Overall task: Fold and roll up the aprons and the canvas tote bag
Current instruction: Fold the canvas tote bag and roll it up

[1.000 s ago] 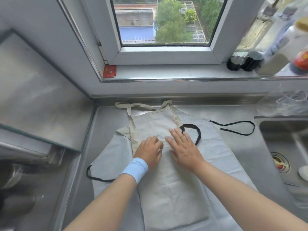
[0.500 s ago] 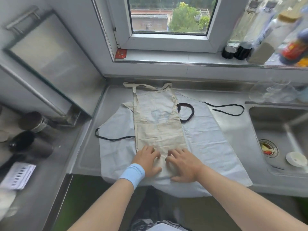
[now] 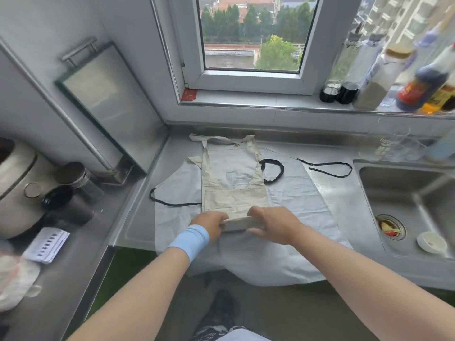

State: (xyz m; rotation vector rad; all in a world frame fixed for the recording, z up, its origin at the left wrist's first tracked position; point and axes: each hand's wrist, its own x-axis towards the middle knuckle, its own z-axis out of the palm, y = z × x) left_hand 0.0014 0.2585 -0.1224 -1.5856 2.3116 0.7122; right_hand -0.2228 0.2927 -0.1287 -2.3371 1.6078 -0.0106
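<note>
head view: the folded beige cloth [image 3: 234, 183], apron or bag cannot be told, lies lengthways on top of the white apron [image 3: 300, 205]. the white apron is spread on the steel desk [image 3: 344, 193] with its near edge hanging over the front. the roll [image 3: 237, 223] is only begun at the near end, so the likely trouble is a crooked or slack roll: if one hand pushes ahead of the other, the tube would cone and drift sideways. the white apron underneath could catch in the roll, or its overhang could drag it off the desk. the loose black strap [image 3: 272, 171] just beside the beige cloth may get swept in. the left hand [image 3: 209, 223] and right hand [image 3: 273, 223] both curl over the ends of the roll, gripping it.
</note>
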